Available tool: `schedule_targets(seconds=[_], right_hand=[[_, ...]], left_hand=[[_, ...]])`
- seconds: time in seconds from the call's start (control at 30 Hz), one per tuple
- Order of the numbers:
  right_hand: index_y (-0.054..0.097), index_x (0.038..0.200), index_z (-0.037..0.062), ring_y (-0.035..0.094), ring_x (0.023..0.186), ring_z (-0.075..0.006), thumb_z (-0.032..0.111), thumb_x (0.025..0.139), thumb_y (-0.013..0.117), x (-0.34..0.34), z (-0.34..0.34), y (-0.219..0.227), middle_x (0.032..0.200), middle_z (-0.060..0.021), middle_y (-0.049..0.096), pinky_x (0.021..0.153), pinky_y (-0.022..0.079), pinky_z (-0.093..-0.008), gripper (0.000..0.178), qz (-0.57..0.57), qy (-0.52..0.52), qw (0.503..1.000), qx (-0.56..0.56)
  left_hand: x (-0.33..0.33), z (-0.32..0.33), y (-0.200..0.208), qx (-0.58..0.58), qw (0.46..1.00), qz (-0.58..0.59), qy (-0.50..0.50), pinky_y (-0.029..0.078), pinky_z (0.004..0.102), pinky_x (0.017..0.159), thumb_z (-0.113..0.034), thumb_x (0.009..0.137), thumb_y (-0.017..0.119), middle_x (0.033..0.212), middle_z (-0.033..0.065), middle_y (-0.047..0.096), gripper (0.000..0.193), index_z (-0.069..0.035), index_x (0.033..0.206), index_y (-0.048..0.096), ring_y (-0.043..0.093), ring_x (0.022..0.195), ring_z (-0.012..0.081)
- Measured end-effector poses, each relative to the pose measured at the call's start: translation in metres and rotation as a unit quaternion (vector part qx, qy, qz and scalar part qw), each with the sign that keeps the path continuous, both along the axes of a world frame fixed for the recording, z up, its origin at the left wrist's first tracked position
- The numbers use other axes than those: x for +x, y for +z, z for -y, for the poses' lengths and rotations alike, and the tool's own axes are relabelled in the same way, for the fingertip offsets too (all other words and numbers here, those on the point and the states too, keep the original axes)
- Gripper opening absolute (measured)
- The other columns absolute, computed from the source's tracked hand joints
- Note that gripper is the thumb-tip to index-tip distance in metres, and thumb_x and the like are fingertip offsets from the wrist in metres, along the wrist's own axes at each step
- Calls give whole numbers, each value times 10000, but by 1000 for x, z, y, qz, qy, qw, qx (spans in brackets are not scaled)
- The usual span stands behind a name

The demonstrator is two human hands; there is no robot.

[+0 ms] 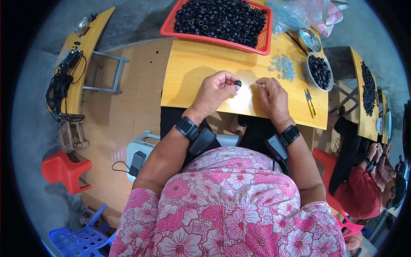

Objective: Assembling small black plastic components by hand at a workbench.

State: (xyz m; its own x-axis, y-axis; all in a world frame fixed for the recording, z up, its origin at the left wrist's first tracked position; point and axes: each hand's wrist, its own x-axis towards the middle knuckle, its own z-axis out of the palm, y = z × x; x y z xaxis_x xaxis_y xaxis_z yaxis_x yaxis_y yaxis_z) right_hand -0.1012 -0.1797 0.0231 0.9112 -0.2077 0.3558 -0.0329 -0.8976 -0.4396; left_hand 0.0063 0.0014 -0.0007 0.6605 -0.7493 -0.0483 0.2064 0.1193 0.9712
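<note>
Between the thumb and fingertips of my left hand (216, 92) is a small round black rubber cap (238, 83). Across from it, a short gap away, my right hand (272, 96) is closed in a pinch on a small pale, clear piece (256, 85), too small to name. Both hands are over the front part of the yellow table (184, 70). Beyond my right hand lies a pile of small clear pieces (283, 67). Yellow-handled thread snips (310, 104) rest near the table's right edge.
A red plastic basket (165, 28) heaped with black parts stands at the far edge. At right are a white bowl (330, 87) of black caps, a metal bowl (309, 39) and clear plastic bags (287, 13). A person in red (359, 188) works at another table (364, 124).
</note>
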Motion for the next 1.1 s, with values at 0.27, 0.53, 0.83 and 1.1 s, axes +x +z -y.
schedule_targets(seconds=[0.27,0.53,0.83,1.1], right_hand=[[580,934,46,611,797,-337,29,814,588,14,-23,19,862,-151,607,700,499,-391,121,-1,63,990,122],[566,941,53,608,808,-341,50,806,596,17,-28,27,863,-135,601,711,503,-416,138,-30,73,995,68],[613,860,29,556,655,-160,87,812,675,24,-24,21,732,-65,584,621,458,-270,97,-67,56,955,283],[612,892,22,461,608,-86,156,878,636,22,-21,17,722,32,541,582,417,-220,137,-117,-44,766,630]], left_hand=[[0,-1,5,-10,1000,-24,2,537,248,744,-54,895,596,922,35,606,127,-6,1011,575,598,792,89],[0,-2,4,2,1000,-12,-2,529,239,732,-70,898,602,897,27,611,116,-10,996,586,598,789,88],[4,-8,3,-34,997,-68,-35,527,273,800,-119,925,577,915,36,607,170,6,1040,584,592,812,100],[9,-11,-5,-106,983,-137,-57,516,316,865,-123,939,557,934,35,576,180,-7,1076,565,571,858,102]])
